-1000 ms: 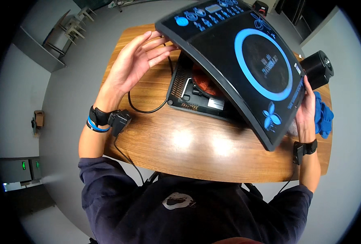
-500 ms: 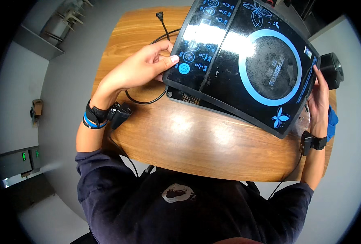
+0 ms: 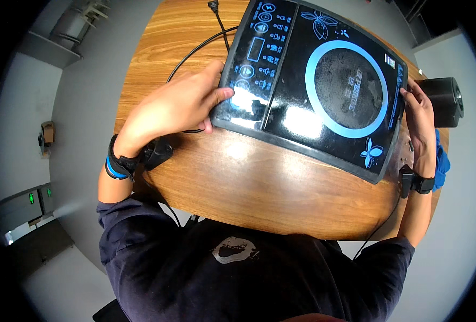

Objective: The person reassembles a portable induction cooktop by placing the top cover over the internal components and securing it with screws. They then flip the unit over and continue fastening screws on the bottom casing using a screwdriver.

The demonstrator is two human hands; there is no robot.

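A black induction cooktop with a blue ring and blue flower prints lies slanted on the wooden table. My left hand grips its left edge beside the control panel, the thumb on top near the lower-left corner and the other fingers at the side. At the opposite edge, my right hand has its fingertips against the rim. Its palm side is partly hidden. The top panel now covers the base beneath it.
A power cord runs from behind the cooktop, with its plug at the far left. A black cylindrical object and a blue cloth lie by the table's right edge. The wooden table curves toward me.
The cooktop's top panel has shifted left and turned slightly, and the base that showed under its near edge is now covered. Both hands moved with it.
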